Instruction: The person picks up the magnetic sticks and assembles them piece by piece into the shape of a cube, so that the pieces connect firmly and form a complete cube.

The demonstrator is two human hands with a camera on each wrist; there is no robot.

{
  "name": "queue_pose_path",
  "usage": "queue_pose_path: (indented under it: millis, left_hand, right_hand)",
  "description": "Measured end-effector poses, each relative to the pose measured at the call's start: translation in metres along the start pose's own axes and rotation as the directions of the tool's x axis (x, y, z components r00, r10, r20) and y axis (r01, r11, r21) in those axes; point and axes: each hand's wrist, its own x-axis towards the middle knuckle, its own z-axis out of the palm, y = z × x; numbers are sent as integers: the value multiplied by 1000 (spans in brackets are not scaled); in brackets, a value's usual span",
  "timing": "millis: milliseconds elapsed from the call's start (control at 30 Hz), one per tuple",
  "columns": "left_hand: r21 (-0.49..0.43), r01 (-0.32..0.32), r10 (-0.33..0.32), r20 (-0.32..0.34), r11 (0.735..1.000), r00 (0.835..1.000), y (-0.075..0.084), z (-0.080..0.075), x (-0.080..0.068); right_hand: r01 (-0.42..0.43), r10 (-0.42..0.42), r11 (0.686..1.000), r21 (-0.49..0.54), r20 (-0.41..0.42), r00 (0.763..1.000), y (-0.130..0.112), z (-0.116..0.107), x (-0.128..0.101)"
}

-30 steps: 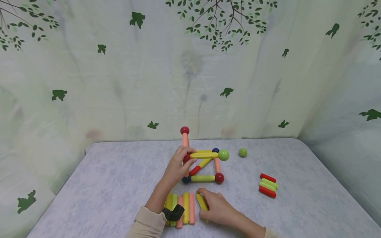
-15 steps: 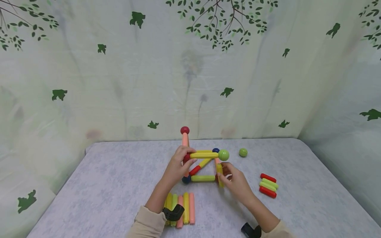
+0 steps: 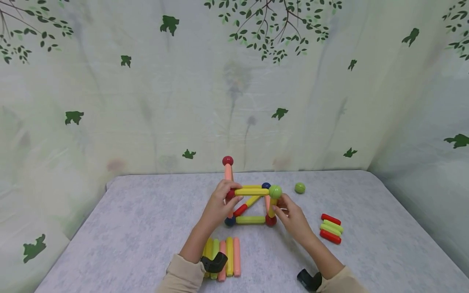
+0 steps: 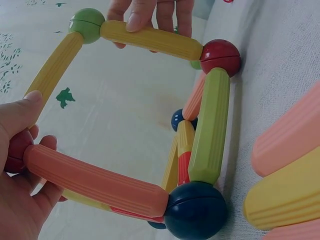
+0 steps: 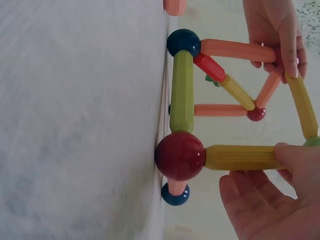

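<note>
A frame of coloured sticks and balls stands mid-table. My left hand [image 3: 216, 205] grips the red ball [image 4: 19, 150] at its upper near-left corner, partly covering it. From that ball a yellow stick [image 3: 252, 191] runs across to a green ball [image 3: 275, 191]. Thumb and fingers of my right hand [image 3: 294, 217] pinch an upright yellow stick [image 5: 242, 157]. Its lower end touches the red ball [image 5: 180, 156] at the base; its upper end meets the green ball. A light green stick [image 4: 210, 125] joins that red ball to a dark blue ball [image 4: 195, 211].
Several loose long sticks [image 3: 237, 257] lie side by side in front, partly behind the left wrist. Short red and green sticks [image 3: 331, 228] lie to the right. A loose green ball [image 3: 299, 187] sits behind. A red ball [image 3: 227, 160] tops the frame's raised far part.
My right hand has lifted a yellow stick from the front row, carried it up to the frame and stood it between the red and green balls. The left hand has stayed in place.
</note>
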Motion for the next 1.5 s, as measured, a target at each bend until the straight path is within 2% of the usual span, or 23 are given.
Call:
queue_pose_path:
  millis: [133,267,433,600,767,967,1067,1300,1500]
  left_hand:
    - [-1,5,-5,-8,1000,1000,1,-1,-1]
    - [0,6,-6,-3,1000,1000,1,-2,-2]
    - [-5,36,-36,27,999,999,3,-8,-2]
    - [4,70,-70,2,998,998,5,-17,-1]
    - [23,100,-99,-25,995,995,6,-20,-2]
    - [46,86,-85,-29,995,996,9,-18,-2]
    - [45,105,-104,-29,993,994,10,-18,-2]
    - [7,152,-152,21,988,988,7,-21,-4]
    - [13,143,-143,71,990,987,1,-28,-11]
  right_hand:
    - [34,-34,999,-5,12,999,0,0,1]
    - [87,-87,996,-4,-19,996,-2,0,3]
    - [182,-188,978,-97,-48,981,-4,-1,5]
    - [224,-233,965,-134,-57,971,-4,-4,5]
    - [205,-213,970,-127,-48,976,-2,-4,5]
    - [172,-179,980,-99,-60,982,-1,-3,6]
    - [149,-154,985,-86,-49,987,-1,-4,8]
    - [70,-70,997,-44,-4,998,-2,-8,7]
    - [77,-77,996,-43,-7,997,-4,-13,6]
